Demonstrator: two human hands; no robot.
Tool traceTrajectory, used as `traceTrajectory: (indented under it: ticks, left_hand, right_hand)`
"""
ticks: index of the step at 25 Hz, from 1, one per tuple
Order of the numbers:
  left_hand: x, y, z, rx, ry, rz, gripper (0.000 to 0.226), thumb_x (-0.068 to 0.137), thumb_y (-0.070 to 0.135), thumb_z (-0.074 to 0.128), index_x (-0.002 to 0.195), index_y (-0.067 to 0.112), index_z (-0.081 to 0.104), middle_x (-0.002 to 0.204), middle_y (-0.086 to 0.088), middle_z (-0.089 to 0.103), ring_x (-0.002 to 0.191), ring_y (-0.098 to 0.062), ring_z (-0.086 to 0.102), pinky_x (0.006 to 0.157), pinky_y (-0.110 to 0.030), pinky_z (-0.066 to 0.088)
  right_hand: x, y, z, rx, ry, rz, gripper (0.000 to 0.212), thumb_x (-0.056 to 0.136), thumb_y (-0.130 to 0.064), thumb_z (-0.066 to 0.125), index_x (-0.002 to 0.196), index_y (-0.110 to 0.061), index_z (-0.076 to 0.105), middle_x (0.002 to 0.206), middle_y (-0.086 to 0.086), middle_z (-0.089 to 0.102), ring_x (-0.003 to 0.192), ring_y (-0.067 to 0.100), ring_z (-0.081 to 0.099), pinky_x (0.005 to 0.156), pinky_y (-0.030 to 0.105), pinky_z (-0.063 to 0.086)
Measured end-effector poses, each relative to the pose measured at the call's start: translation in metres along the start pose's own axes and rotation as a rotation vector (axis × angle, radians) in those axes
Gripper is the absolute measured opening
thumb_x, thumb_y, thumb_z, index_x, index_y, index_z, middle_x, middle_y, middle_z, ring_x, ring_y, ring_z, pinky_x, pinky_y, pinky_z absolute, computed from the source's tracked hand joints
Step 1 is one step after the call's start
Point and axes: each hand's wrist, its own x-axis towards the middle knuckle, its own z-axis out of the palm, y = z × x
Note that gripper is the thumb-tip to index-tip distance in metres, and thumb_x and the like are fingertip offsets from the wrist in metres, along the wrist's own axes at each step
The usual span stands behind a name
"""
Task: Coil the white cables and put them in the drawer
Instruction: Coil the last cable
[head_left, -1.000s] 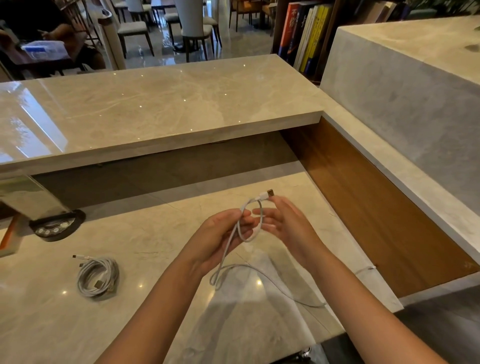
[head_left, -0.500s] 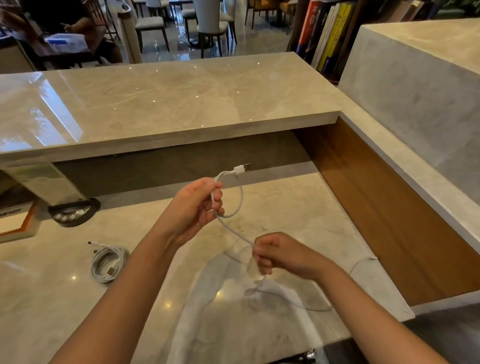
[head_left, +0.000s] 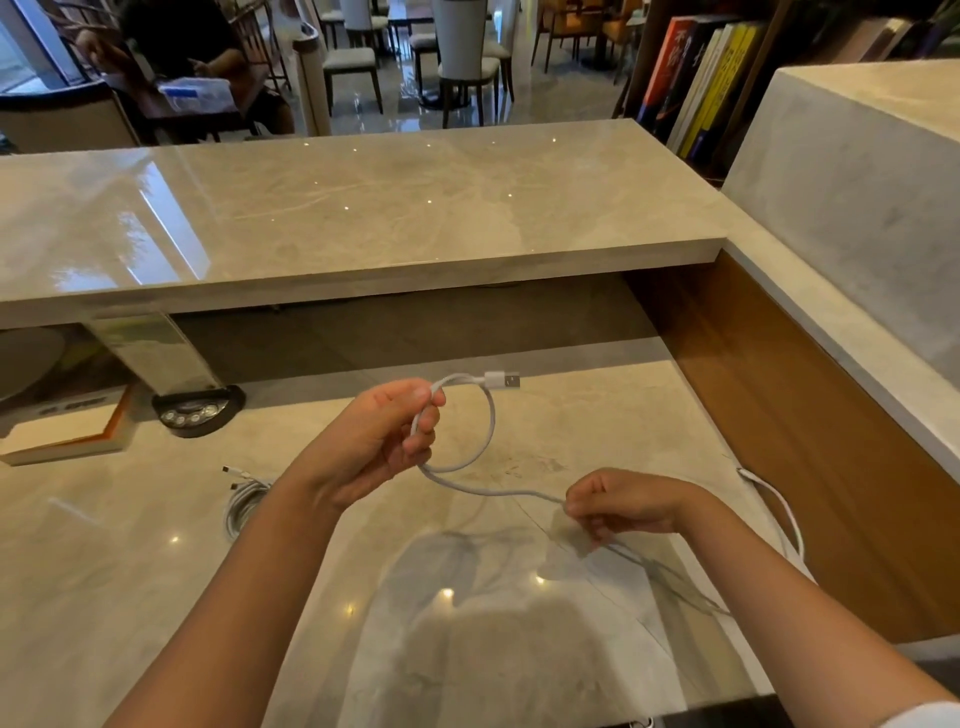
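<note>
Marble counter (head_left: 156, 597) glossy; dining chairs (head_left: 462, 62) beyond; both hands, left (head_left: 374, 441), right (head_left: 628, 506), pinching white cable (head_left: 488, 415).

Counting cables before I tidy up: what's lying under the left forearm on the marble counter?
A coiled bundle of white cable lies on the beige marble counter, two plug ends pointing up-left. The left forearm covers its right side, so how far the coil extends is hidden.

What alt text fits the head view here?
Over a marble counter, the left hand pinches one loop of a white cable near its USB plug, and the right hand grips the trailing length. A coiled white cable lies at left.
</note>
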Motion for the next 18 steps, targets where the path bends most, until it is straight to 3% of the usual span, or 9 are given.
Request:
traceTrajectory:
  ticks: [2, 5, 8, 12, 15, 18]
  left_hand:
    - [0.000, -0.007, -0.002, 0.174, 0.023, -0.074, 0.024, 0.095, 0.009, 0.042, 0.080, 0.007, 0.060, 0.054, 0.001, 0.055, 0.042, -0.006, 0.044, 0.046, -0.016, 0.042]
    - [0.004, -0.020, -0.002, 0.206, 0.047, -0.143, 0.024, 0.096, 0.009, 0.042, 0.082, 0.005, 0.061, 0.057, -0.001, 0.059, 0.045, -0.008, 0.047, 0.047, -0.017, 0.044]
    - [0.011, -0.034, 0.001, 0.250, 0.171, -0.154, 0.026, 0.096, 0.011, 0.045, 0.079, 0.007, 0.064, 0.062, -0.004, 0.060, 0.049, -0.010, 0.050, 0.052, -0.020, 0.046]
    - [0.016, -0.050, 0.011, 0.221, 0.366, -0.039, 0.022, 0.094, 0.009, 0.048, 0.079, 0.004, 0.064, 0.067, -0.008, 0.060, 0.054, -0.014, 0.052, 0.052, -0.018, 0.047]
    - [0.017, -0.056, 0.021, 0.125, 0.401, 0.029, 0.019, 0.093, 0.011, 0.050, 0.083, 0.005, 0.066, 0.072, -0.006, 0.067, 0.057, -0.010, 0.062, 0.054, -0.019, 0.051]
    - [0.018, -0.055, 0.025, -0.113, 0.365, 0.017, 0.019, 0.094, 0.011, 0.048, 0.093, 0.005, 0.066, 0.086, -0.007, 0.075, 0.076, -0.013, 0.071, 0.062, -0.022, 0.057]
  right_hand:
    - [0.000, -0.021, -0.005, -0.020, 0.229, 0.077, 0.029, 0.083, -0.034, 0.065, 0.066, -0.015, 0.052, 0.057, 0.001, 0.040, 0.047, 0.010, 0.035, 0.050, 0.025, 0.032]
    - [0.005, -0.063, 0.001, 0.165, 0.441, 0.095, 0.019, 0.091, -0.018, 0.056, 0.076, -0.008, 0.055, 0.058, 0.001, 0.036, 0.045, 0.009, 0.028, 0.039, 0.019, 0.026]
    - [0.001, -0.098, 0.018, 0.400, 0.465, -0.036, 0.024, 0.095, -0.008, 0.039, 0.087, -0.001, 0.060, 0.057, 0.001, 0.038, 0.044, 0.008, 0.030, 0.038, 0.017, 0.029]
    - [-0.006, -0.116, 0.057, 0.492, 0.440, -0.222, 0.020, 0.087, 0.007, 0.045, 0.094, 0.001, 0.063, 0.064, 0.007, 0.053, 0.046, 0.009, 0.047, 0.046, 0.018, 0.048]
    - [-0.004, -0.107, 0.091, 0.414, 0.487, -0.252, 0.008, 0.087, -0.001, 0.056, 0.088, -0.005, 0.062, 0.069, 0.010, 0.067, 0.053, 0.013, 0.063, 0.056, 0.023, 0.058]
    - [0.001, -0.095, 0.106, 0.353, 0.556, -0.247, 0.010, 0.087, -0.015, 0.062, 0.081, -0.007, 0.065, 0.067, 0.008, 0.069, 0.053, 0.017, 0.065, 0.056, 0.026, 0.056]
